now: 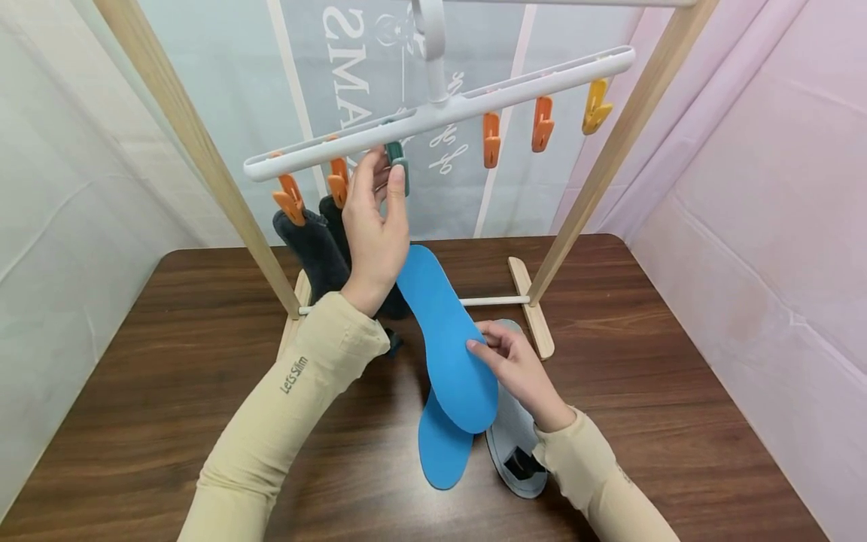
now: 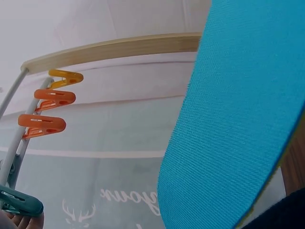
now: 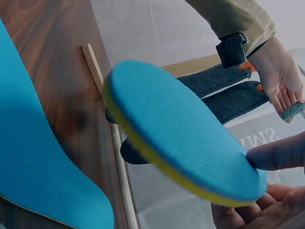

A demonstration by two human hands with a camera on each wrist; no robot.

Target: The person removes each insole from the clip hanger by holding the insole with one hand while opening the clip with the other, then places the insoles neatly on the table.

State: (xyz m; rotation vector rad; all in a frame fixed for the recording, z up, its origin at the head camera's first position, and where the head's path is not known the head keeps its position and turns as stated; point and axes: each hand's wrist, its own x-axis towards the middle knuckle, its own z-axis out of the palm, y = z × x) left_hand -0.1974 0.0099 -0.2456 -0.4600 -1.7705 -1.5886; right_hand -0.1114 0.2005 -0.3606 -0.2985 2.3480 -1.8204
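Observation:
My left hand [image 1: 375, 241] reaches up to the hanger and pinches a green clip [image 1: 404, 179] under its white bar; the clip also shows in the left wrist view [image 2: 21, 202]. My right hand [image 1: 518, 369] pinches the edge of a blue insole [image 1: 450, 339] between thumb and fingers. This insole tilts in the air below the left hand, its yellow underside edge showing in the right wrist view. A second blue insole [image 1: 443, 448] lies on the table beneath it. Beside that is a grey sole-shaped piece [image 1: 504, 421], partly hidden by the right hand and wrist.
The white hanger bar [image 1: 447, 113] hangs tilted from a wooden rack [image 1: 609, 165]. Two dark fuzzy, sock-like pieces [image 1: 311, 248] hang from orange clips [image 1: 290, 199] at the left. Orange clips [image 1: 491, 141] and a yellow clip [image 1: 596, 109] hang at the right.

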